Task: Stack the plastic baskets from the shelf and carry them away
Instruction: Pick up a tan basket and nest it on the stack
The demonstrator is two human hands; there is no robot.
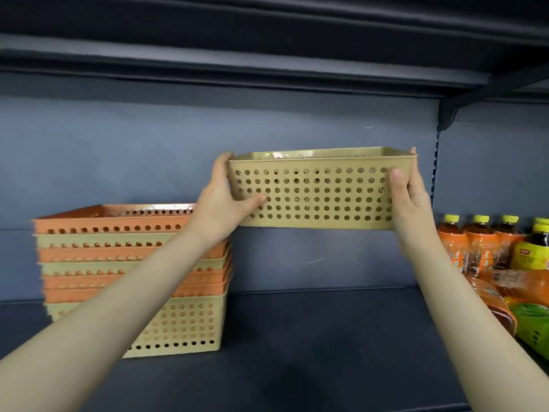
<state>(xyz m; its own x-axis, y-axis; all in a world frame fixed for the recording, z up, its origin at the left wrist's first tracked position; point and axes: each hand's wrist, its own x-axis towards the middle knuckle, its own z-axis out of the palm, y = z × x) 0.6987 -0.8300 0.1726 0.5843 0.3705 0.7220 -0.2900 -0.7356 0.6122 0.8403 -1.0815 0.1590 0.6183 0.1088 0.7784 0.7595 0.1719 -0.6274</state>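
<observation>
A beige perforated plastic basket [320, 190] hangs in the air above the dark shelf [312, 337], upright and level. My left hand [221, 200] grips its left end and my right hand [408, 191] grips its right end, thumbs on the front wall. To the left, a nested stack of orange and beige baskets [118, 263] stands on the shelf, partly hidden by my left forearm. The held basket is to the right of the stack and higher than its top rim.
Orange and yellow-labelled drink bottles [481, 242] with yellow caps stand at the right, with packaged goods [523, 307] in front of them. An upper shelf [267, 63] runs close overhead, with a bracket [448, 114] at the right.
</observation>
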